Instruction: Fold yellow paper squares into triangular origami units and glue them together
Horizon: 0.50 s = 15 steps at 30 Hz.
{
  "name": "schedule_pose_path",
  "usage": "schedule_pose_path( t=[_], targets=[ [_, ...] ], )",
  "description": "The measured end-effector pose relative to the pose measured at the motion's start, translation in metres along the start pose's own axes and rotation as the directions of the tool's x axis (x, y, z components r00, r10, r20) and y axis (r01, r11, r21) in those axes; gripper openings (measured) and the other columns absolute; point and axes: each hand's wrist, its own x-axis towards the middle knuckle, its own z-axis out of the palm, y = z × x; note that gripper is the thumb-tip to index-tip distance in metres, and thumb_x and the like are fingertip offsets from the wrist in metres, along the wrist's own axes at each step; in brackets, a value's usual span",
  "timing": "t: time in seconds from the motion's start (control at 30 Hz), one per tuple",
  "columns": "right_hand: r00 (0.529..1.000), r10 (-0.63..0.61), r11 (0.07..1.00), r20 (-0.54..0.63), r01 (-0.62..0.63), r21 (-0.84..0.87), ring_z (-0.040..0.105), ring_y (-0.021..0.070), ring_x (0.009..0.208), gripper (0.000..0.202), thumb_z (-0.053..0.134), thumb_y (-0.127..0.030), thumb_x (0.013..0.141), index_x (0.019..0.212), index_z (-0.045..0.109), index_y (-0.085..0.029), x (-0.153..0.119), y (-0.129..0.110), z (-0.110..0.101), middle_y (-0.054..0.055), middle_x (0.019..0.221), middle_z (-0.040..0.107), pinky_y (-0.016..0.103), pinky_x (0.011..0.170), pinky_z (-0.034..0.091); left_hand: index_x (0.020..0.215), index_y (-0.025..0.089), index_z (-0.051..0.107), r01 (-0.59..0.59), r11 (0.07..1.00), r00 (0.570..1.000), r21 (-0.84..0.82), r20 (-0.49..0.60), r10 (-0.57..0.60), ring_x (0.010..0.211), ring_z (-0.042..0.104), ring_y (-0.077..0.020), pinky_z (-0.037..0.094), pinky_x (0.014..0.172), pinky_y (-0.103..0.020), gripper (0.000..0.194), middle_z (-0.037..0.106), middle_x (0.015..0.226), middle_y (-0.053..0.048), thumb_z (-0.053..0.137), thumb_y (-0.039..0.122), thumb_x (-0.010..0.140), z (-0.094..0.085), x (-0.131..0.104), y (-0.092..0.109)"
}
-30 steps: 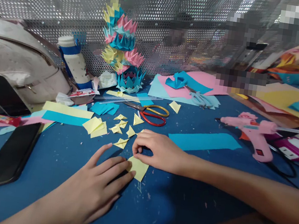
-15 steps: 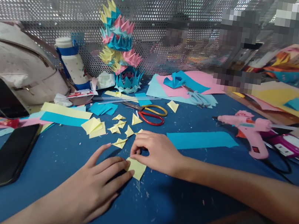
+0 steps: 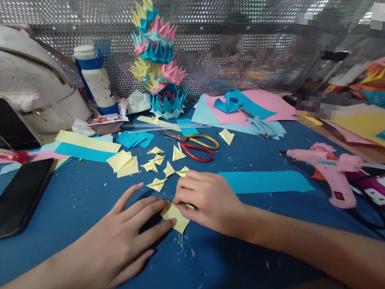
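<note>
A small yellow paper square (image 3: 176,217) lies on the blue table between my hands. My left hand (image 3: 128,236) rests on the table with its fingers spread, two fingertips touching the paper's left side and face. From the right comes my right hand (image 3: 209,199), its fingers curled and pinched on the paper's upper edge. Just beyond them are several small folded yellow pieces (image 3: 169,169), one partly behind my right hand. A loose stack of yellow squares (image 3: 123,163) sits to their left. Red and yellow handled scissors (image 3: 199,148) lie behind the folded pieces.
A blue paper strip (image 3: 266,180) and a pink glue gun (image 3: 340,174) are at the right. On the left are a dark phone (image 3: 12,204), another phone (image 3: 5,124), a bag (image 3: 18,75) and a bottle (image 3: 97,79). A folded paper tower (image 3: 159,48) stands behind.
The view has shifted slightly. My right hand has lowered a little over the paper's upper edge, its fingers closer together. My left hand stays nearly where it was.
</note>
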Motion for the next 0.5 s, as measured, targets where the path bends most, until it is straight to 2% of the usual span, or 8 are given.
schedule_pose_path(
  t=[0.1, 0.23, 0.37, 0.5],
  targets=[
    [0.991, -0.124, 0.99, 0.047, 0.127, -0.068, 0.045, 0.0179, 0.081, 0.024, 0.052, -0.024, 0.099, 0.082, 0.067, -0.017, 0.001, 0.002, -0.007, 0.004, 0.086, 0.063, 0.031, 0.073, 0.033, 0.147, 0.022, 0.043, -0.013, 1.0, 1.0, 0.022, 0.003, 0.013, 0.141, 0.037, -0.026, -0.002, 0.122, -0.053, 0.051, 0.046, 0.148, -0.008, 0.049, 0.024, 0.097, 0.0, 0.0, 0.0],
    [0.976, -0.187, 0.977, 0.114, 0.197, -0.078, 0.044, 0.019, 0.082, 0.024, 0.056, -0.027, 0.099, 0.083, 0.07, -0.016, 0.003, 0.005, -0.02, 0.004, 0.082, 0.061, 0.032, 0.07, 0.031, 0.148, 0.02, 0.043, -0.015, 0.997, 1.0, 0.072, -0.017, 0.016, 0.138, 0.041, -0.0263, -0.01, 0.122, -0.052, 0.05, 0.049, 0.148, -0.006, 0.047, 0.026, 0.098, -0.002, 0.002, 0.001],
    [0.961, -0.157, 0.983, 0.226, 0.175, -0.063, 0.046, 0.019, 0.082, 0.024, 0.06, -0.028, 0.096, 0.078, 0.071, -0.016, 0.003, 0.007, -0.031, 0.003, 0.078, 0.061, 0.032, 0.068, 0.03, 0.144, 0.017, 0.048, -0.037, 0.994, 0.997, 0.101, -0.066, 0.044, 0.133, 0.048, -0.0256, -0.011, 0.122, -0.05, 0.045, 0.055, 0.144, -0.007, 0.045, 0.029, 0.101, -0.005, 0.003, 0.001],
    [0.948, -0.105, 0.994, 0.3, 0.113, -0.01, 0.049, 0.0177, 0.08, 0.024, 0.062, -0.024, 0.095, 0.074, 0.071, -0.016, 0.004, 0.008, -0.037, 0.003, 0.077, 0.062, 0.031, 0.067, 0.031, 0.145, 0.018, 0.047, -0.025, 0.998, 0.999, 0.05, -0.045, 0.027, 0.133, 0.049, -0.0244, -0.01, 0.123, -0.049, 0.045, 0.055, 0.144, -0.006, 0.045, 0.03, 0.102, -0.006, 0.004, 0.001]
  ],
)
